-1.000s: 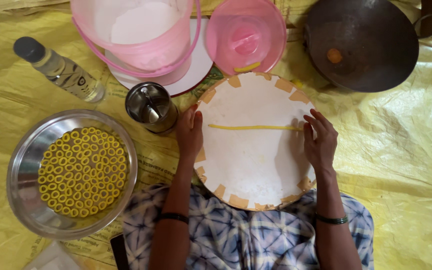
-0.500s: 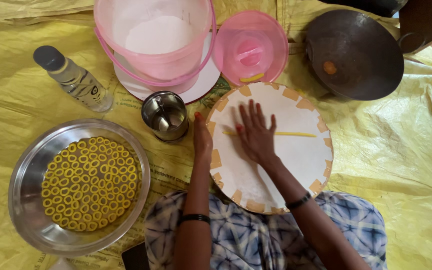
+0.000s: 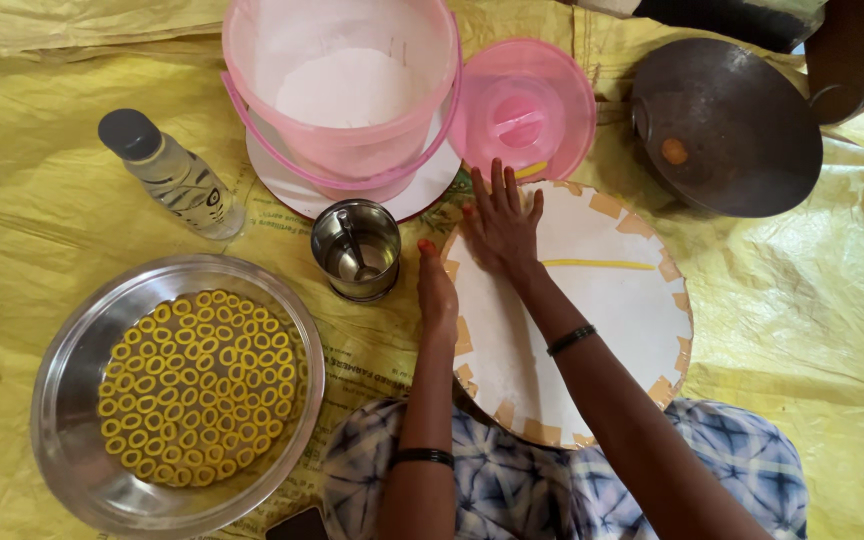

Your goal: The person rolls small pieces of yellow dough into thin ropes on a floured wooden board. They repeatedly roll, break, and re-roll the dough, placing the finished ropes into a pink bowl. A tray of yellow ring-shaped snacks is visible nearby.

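White round board (image 3: 592, 330), tan-taped rim, thin yellow dough strip (image 3: 597, 264) across; both hands (image 3: 497, 228) flat, open, empty.

Round white board (image 3: 592, 330): flat disc, rim patched with tan tape pieces, lying flat just right of the steel cup (image 3: 356, 250). Thin yellow dough strip (image 3: 597, 264): straight, horizontal, on the board's upper half, on the far side of the board from the cup.
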